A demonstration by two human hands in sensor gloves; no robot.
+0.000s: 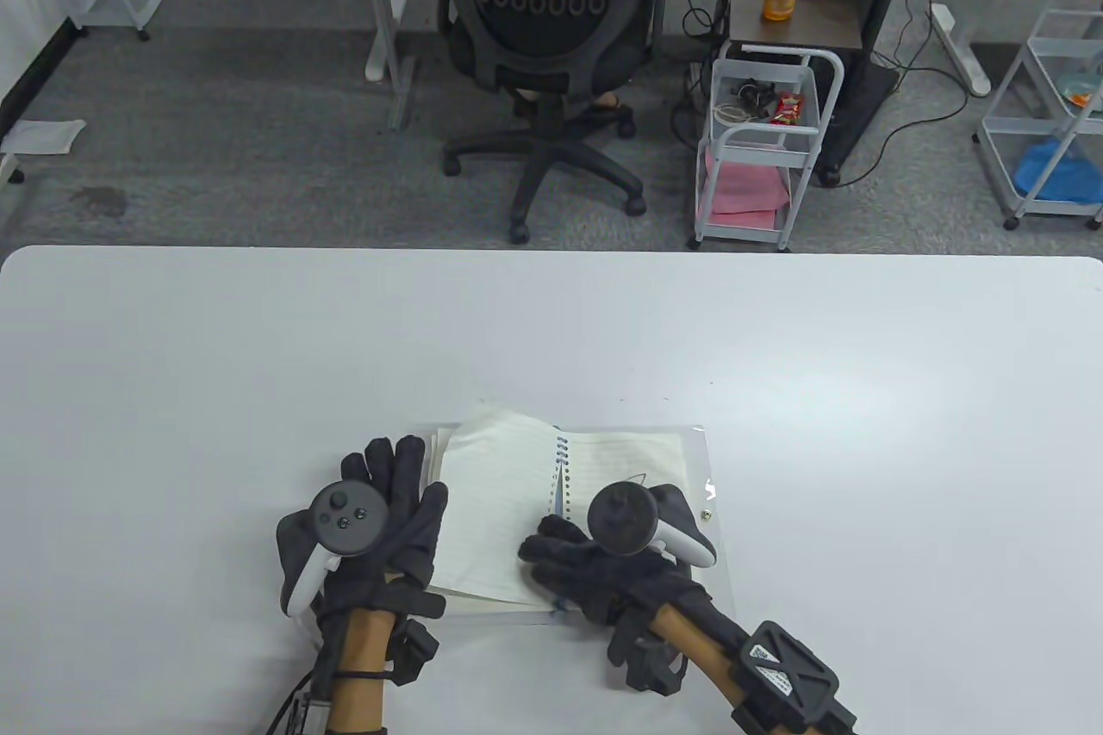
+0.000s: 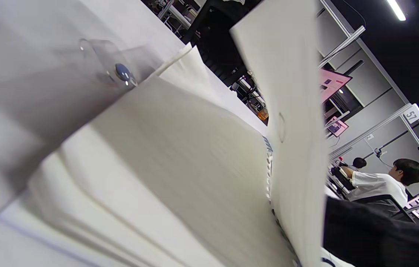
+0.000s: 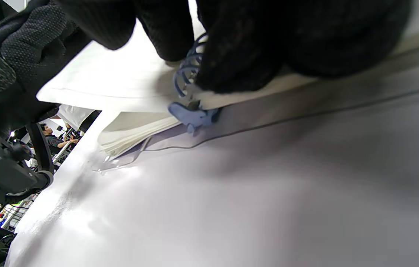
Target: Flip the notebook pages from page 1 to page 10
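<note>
A spiral notebook (image 1: 620,459) lies open on a clear plastic cover near the table's front edge. Its blue spiral (image 1: 561,459) runs down the middle. One lined page (image 1: 495,494) arches over the left side, and in the left wrist view it (image 2: 291,111) stands nearly upright above the left stack (image 2: 164,155). My left hand (image 1: 379,511) rests flat, fingers spread, on the notebook's left edge. My right hand (image 1: 595,554) lies over the lower spine, its fingertips (image 1: 539,545) pressing on the arched page. In the right wrist view the fingers (image 3: 239,55) touch the spiral's end (image 3: 189,74).
The white table (image 1: 775,356) spreads wide around the notebook. The clear cover's snap (image 1: 707,514) sits at the right edge and also shows in the left wrist view (image 2: 122,72). An office chair (image 1: 551,37) and a small cart (image 1: 758,149) stand beyond the far edge.
</note>
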